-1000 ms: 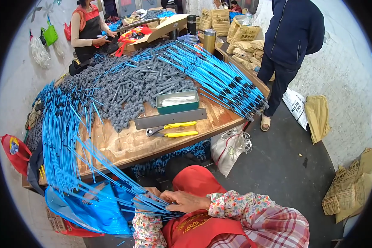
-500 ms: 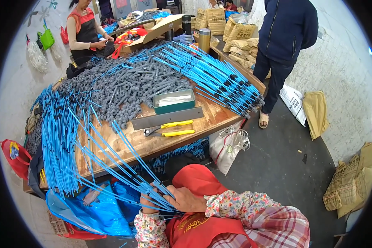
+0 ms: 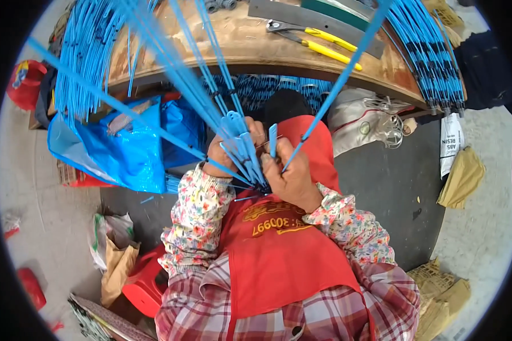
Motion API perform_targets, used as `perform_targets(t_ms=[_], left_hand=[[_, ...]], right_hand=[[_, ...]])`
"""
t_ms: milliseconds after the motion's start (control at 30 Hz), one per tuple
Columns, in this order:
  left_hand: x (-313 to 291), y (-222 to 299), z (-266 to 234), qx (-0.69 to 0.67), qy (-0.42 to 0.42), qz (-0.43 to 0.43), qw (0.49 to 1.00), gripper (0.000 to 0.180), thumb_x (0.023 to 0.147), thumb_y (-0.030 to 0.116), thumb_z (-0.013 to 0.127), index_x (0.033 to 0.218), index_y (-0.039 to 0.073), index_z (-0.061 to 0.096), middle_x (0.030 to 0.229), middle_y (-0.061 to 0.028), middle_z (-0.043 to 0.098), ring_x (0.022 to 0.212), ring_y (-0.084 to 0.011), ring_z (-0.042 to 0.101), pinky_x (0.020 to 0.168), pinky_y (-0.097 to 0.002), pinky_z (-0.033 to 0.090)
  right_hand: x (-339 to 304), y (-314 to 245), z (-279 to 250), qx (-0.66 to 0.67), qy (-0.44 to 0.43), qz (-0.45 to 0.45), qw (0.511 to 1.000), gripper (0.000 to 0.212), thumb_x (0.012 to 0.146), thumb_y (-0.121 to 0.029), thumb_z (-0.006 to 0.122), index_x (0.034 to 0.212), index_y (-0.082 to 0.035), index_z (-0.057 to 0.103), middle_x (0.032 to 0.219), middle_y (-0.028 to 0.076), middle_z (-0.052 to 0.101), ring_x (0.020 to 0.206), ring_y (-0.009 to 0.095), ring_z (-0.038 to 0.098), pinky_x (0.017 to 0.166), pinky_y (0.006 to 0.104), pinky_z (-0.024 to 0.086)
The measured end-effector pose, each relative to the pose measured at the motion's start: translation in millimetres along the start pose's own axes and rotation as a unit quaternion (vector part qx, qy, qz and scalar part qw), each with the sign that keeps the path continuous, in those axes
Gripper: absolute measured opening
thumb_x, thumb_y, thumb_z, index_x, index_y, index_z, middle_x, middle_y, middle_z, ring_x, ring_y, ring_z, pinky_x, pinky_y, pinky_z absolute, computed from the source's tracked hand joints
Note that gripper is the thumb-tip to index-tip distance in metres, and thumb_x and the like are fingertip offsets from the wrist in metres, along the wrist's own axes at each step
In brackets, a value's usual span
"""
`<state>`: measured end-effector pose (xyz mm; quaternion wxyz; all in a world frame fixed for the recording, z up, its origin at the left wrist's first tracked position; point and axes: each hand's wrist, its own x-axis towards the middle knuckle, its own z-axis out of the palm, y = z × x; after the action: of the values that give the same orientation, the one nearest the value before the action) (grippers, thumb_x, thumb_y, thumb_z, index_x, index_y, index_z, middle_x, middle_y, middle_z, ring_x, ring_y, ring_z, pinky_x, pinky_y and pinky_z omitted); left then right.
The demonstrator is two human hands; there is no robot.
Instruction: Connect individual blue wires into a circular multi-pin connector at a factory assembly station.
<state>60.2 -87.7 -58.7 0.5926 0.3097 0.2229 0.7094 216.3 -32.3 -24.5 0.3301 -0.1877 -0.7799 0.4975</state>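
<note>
In front of my red apron (image 3: 296, 258), my left hand (image 3: 217, 158) is closed round a bundle of thin blue plastic rods (image 3: 239, 133). Their flat looped ends cluster at my fingers, and the long shafts fan up and away over the table edge, partly blurred. One rod sticks out to the far left. My right hand (image 3: 293, 179), just beside the bundle, pinches a single blue rod (image 3: 347, 74) slanting up to the right. A short flat blue end (image 3: 273, 140) stands up between its thumb and fingers. Where the rods meet near my left palm is partly hidden.
On the wooden table (image 3: 170, 57) ahead lie yellow-handled pliers (image 3: 331, 54), a grey metal bar (image 3: 301, 20) and blue rods in piles on both sides. A blue plastic bag (image 3: 133, 156) hangs below left, a white sack (image 3: 350, 116) below right. A red stool (image 3: 145, 287) stands lower left.
My view has tipped down toward my lap. My right hand has drawn away from the bundle to the right, with one blue rod in its fingers. The left hand keeps the bundle.
</note>
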Motion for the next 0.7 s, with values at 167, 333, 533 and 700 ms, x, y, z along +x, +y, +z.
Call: perform_targets(t_ms=[167,333,533,700], left_hand=[[-5,-3,-20,0.003,-0.04,0.044,0.998,0.045,0.075,0.035,0.072,0.088,-0.004,0.054,0.079,-0.0076,0.054,0.072,-0.0149,0.05,0.06,-0.0281,0.041],[-12,-2,-12,-0.016,-0.011,0.02,1.0,0.044,0.069,0.032,0.076,0.085,-0.002,0.055,0.077,-0.0078,0.055,0.071,-0.015,0.051,0.059,-0.0253,0.042],[-18,0,-2,0.011,0.066,-0.029,0.997,0.037,0.071,0.03,0.073,0.085,0.0,0.055,0.077,-0.0063,0.055,0.07,-0.0148,0.051,0.059,-0.0249,0.042],[-9,-1,7,0.034,0.072,-0.045,0.996,0.03,0.076,0.029,0.067,0.074,0.004,0.05,0.072,-0.0047,0.049,0.067,-0.0149,0.046,0.059,-0.027,0.038]], right_hand=[[4,1,6,0.055,-0.022,0.052,0.997,0.011,0.082,-0.004,0.061,0.088,0.0,0.052,0.061,0.01,0.054,0.051,0.024,0.056,0.047,0.0317,0.042],[-1,8,9,0.105,-0.052,0.133,0.984,0.007,0.087,-0.005,0.057,0.09,-0.001,0.052,0.067,0.0,0.053,0.059,0.005,0.048,0.05,0.0225,0.039],[1,0,14,0.085,-0.028,0.081,0.993,0.007,0.086,-0.003,0.058,0.09,-0.001,0.052,0.067,0.001,0.053,0.059,0.006,0.049,0.05,0.0237,0.04],[9,-6,9,-0.008,-0.003,0.051,0.999,0.014,0.083,-0.004,0.057,0.095,0.0,0.051,0.065,0.018,0.056,0.058,0.035,0.059,0.048,0.0377,0.044]])
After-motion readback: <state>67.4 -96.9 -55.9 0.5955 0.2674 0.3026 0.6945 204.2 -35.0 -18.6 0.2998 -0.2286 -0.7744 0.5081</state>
